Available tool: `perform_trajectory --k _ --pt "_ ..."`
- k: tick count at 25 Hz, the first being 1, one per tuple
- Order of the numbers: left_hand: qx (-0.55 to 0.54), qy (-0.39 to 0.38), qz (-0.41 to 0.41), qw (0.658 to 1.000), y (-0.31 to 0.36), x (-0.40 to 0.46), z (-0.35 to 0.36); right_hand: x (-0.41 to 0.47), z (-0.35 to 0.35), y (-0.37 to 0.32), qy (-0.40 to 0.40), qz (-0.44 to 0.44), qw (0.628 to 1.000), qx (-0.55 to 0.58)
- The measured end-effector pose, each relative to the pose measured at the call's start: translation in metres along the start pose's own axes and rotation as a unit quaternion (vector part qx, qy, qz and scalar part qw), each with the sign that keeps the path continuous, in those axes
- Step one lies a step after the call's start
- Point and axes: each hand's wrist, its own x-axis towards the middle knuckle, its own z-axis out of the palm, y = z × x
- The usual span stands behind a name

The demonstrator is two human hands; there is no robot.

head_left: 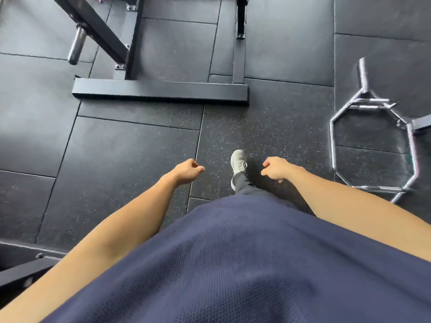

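steel hex bar (373,106) lies on the black floor (116,159), to your right; its long way runs from near you to far; your right hand (277,169) is nearer than your left hand (189,171); both hang loosely curled, holding nothing

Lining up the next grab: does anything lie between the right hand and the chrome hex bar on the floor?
Nothing visible does. Only black rubber floor separates the empty right hand from the hex bar lying to its right.
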Motion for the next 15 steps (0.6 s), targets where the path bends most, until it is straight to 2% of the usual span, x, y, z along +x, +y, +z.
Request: perform_trajectory --k 4,8,15 --pt "-0.035 0.017 -0.065 0.997 0.026 0.043 -0.045 0.064 -0.088 -0.065 -0.022 -0.061 0.993 -0.103" --pt "-0.118 0.065 -0.137 0.981 0.037 0.066 -0.09 0.119 -0.158 -0.154 -0.05 -0.145 0.963 -0.222" --pt "-0.257 0.091 -0.245 0.93 -0.015 0.08 -0.132 0.182 -0.174 -0.324 -0.099 -0.265 0.883 -0.375"
